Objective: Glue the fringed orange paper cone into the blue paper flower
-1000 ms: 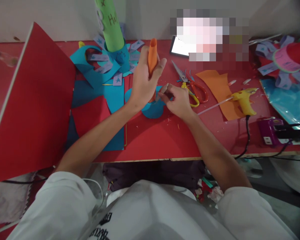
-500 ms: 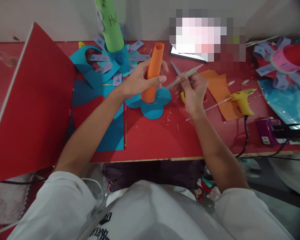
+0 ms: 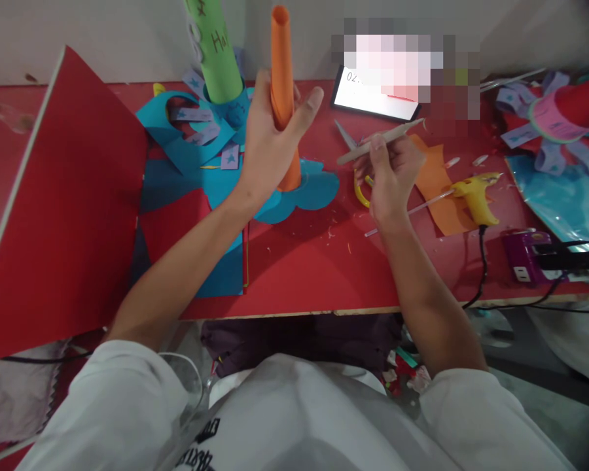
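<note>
The left hand [image 3: 275, 137] is holding the orange tube [image 3: 281, 55] upright, its fingers closing round the middle while the thumb tip is standing clear of it. The tube's foot is resting on a blue flower [image 3: 319, 186], whose petals are spreading out above the front half of the bench [image 3: 314, 275]; whether the flower is touching the bench, I cannot tell.

The right hand [image 3: 395, 176] is pinching a pale stick [image 3: 405, 131] between thumb and fingers, the pointed end slanting up to the right, well apart from the tube. Just behind this hand, the scissors [image 3: 361, 194] are lying partly hidden, yellow handle showing. Orange paper [image 3: 434, 183] is lying to its right, the yellow glue gun [image 3: 477, 196] overlapping it.

A tablet [image 3: 366, 103] is sitting at the back, near the wall. Left of the tube, a green roll [image 3: 220, 62] is standing in a blue collar [image 3: 223, 112], and blue sheets [image 3: 226, 275] are lying under red paper [image 3: 177, 219].
</note>
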Tool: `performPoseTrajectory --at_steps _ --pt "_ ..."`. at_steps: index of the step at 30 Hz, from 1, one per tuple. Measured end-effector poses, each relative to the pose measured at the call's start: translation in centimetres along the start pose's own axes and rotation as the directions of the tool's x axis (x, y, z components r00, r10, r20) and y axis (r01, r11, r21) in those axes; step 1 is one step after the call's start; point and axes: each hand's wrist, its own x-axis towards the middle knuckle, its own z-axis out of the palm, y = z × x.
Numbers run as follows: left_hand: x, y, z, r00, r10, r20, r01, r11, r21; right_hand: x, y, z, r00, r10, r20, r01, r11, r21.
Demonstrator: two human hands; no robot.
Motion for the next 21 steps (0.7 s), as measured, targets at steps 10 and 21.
performPoseTrajectory --at_steps 10,21 --pt "-2.0 0.0 4.7 0.941 -0.054 -0.335 0.074 0.996 0.048 -1.1 0.8 0.8 0.929 -0.063 0.364 0.152 0.963 -0.224" --pt "-1.8 0.1 4.1 0.92 -0.136 -0.367 0.102 0.989 -0.111 -1.0 2.6 3.7 0.916 -0.025 0.401 0.173 0.925 -0.337"
